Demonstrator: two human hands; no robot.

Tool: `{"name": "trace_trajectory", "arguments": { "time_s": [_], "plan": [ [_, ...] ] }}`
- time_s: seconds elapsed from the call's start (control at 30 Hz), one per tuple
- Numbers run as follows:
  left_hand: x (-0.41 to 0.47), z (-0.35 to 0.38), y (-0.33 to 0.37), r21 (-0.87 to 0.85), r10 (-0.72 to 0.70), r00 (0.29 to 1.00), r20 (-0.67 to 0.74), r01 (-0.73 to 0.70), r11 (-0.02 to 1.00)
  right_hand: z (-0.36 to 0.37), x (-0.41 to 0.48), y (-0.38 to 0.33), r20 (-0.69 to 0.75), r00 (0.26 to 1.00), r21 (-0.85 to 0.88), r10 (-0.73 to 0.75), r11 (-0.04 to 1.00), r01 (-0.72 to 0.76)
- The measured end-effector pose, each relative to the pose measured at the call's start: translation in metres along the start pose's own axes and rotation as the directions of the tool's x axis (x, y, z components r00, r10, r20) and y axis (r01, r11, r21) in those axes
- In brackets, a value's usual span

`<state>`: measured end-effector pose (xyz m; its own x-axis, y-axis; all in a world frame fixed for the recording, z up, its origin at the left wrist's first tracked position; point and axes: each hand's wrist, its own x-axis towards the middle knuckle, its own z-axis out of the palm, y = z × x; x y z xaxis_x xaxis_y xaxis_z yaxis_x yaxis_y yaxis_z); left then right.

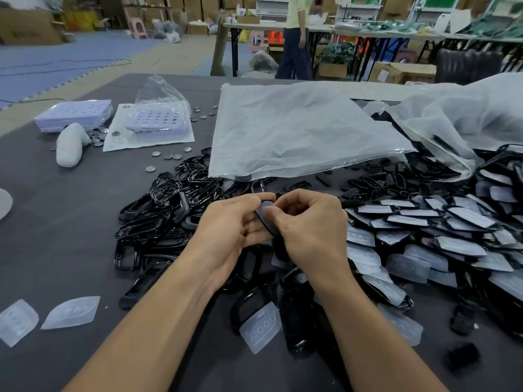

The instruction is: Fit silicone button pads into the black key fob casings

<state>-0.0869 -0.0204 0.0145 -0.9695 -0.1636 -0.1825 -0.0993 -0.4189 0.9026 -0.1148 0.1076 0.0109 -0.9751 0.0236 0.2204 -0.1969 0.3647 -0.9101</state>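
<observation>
Two bare forearms reach in from the lower edge and meet over the middle of the dark grey worktop (70, 222). Between them, close to the camera, one translucent silicone button pad (260, 326) lies on black parts, and two more pads (70, 312) lie alone on the worktop at the lower left.

The left hand (235, 222) and the right hand (311, 224) are both closed around one black key fob casing (266, 219). They hold it tilted just above the heap, with fingers curled on both sides and the right thumb on its upper face. This face looks greyish, but I cannot tell whether a pad already sits in it.

Left of the hands is a heap of empty black casings (158, 216). To the right is a larger heap of casings with pale pads (452, 230) showing in them. Behind the hands a big clear plastic bag (297, 128) lies flat and covers some of the parts. Further left are small round coin cells (167, 156) and two lavender trays (76, 114). Far behind, a person (295, 38) stands near other tables.
</observation>
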Motion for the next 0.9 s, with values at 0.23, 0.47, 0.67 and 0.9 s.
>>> {"name": "trace_trajectory", "arguments": {
  "time_s": [0.23,0.47,0.67,0.9],
  "plan": [
    [0.0001,0.0008,-0.0011,0.045,0.045,0.996,-0.076,-0.042,0.998,0.0009,0.0050,0.0034,0.064,0.998,0.001,0.031,1.000,-0.031],
    [-0.0008,-0.0011,0.0046,0.052,0.089,0.992,-0.086,-0.085,0.995,-0.0023,0.0081,0.0034,0.208,0.973,0.160,0.094,0.979,-0.129],
    [-0.0004,-0.0061,0.0020,0.343,0.245,0.951,-0.189,-0.170,0.924,-0.0049,0.0080,0.0042,0.189,0.978,0.201,0.094,0.971,-0.132],
    [-0.0007,-0.0032,0.0007,0.277,0.210,0.961,-0.179,-0.156,0.948,-0.0065,0.0090,0.0015,0.238,0.961,0.297,0.140,0.932,-0.209]
  ]
}}
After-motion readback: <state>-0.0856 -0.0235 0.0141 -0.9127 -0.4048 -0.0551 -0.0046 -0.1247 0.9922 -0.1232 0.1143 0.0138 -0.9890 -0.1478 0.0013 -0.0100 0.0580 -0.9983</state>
